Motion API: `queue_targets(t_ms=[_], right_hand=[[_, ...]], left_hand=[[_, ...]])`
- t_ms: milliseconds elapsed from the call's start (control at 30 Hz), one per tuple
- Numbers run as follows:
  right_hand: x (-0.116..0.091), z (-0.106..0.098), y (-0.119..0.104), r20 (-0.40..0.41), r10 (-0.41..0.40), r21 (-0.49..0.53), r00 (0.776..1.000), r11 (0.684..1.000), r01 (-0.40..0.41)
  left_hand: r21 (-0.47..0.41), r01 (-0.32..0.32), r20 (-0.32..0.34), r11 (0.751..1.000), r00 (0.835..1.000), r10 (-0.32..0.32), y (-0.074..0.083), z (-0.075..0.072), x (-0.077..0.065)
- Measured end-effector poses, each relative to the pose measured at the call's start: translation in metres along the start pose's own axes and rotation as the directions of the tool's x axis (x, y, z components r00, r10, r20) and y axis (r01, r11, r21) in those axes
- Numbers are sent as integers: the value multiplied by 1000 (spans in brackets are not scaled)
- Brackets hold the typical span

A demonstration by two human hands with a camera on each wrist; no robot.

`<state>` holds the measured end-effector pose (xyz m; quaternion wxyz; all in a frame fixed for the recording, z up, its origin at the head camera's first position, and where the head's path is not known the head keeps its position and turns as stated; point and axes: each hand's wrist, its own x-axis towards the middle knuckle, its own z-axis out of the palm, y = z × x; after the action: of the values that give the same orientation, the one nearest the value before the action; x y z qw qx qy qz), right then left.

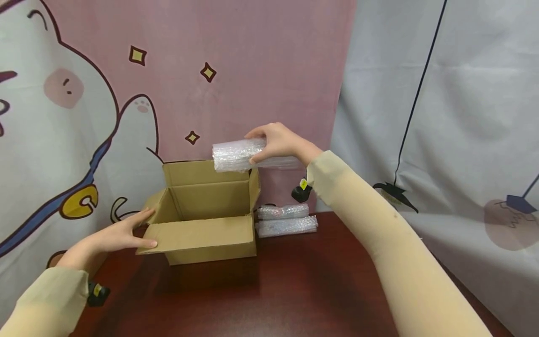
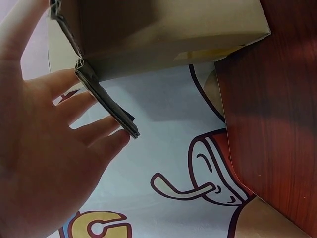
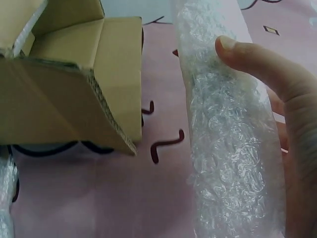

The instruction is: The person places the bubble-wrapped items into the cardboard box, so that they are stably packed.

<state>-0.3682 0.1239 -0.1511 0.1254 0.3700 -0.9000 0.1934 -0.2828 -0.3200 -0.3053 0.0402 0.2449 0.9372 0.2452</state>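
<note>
In the head view an open cardboard box (image 1: 210,238) stands on the table, its flaps spread. My left hand (image 1: 115,236) is at its left side, thumb by the front flap's corner and fingers against the left flap (image 2: 106,99). Those fingers look fairly straight in the left wrist view. Above the box's back right corner, my right hand (image 1: 278,142) grips a bubble-wrapped roll (image 1: 236,155) held roughly level. The right wrist view shows the thumb across the bubble wrap (image 3: 223,134), with the other fingers mostly hidden behind it. What the wrap contains cannot be made out.
Two more bubble-wrapped packs (image 1: 286,225) lie on the table just right of the box. The dark red table (image 1: 311,285) extends toward the front and right. Behind it hangs a pink and white printed cloth (image 1: 269,61).
</note>
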Motion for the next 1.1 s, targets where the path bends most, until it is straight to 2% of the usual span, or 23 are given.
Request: queue_targets(t_ms=[500, 767, 1100], right_hand=[[31, 35, -35, -3, -27, 8, 1000, 1000, 27], [46, 55, -53, -10, 12, -51, 1000, 999, -12], [57, 81, -60, 17, 50, -66, 999, 997, -49]], left_hand=[[7, 15, -5, 1000, 1000, -15, 3, -2, -2], [7, 22, -7, 1000, 1000, -22, 4, -3, -4], [0, 4, -19, 1000, 1000, -4, 3, -2, -4]])
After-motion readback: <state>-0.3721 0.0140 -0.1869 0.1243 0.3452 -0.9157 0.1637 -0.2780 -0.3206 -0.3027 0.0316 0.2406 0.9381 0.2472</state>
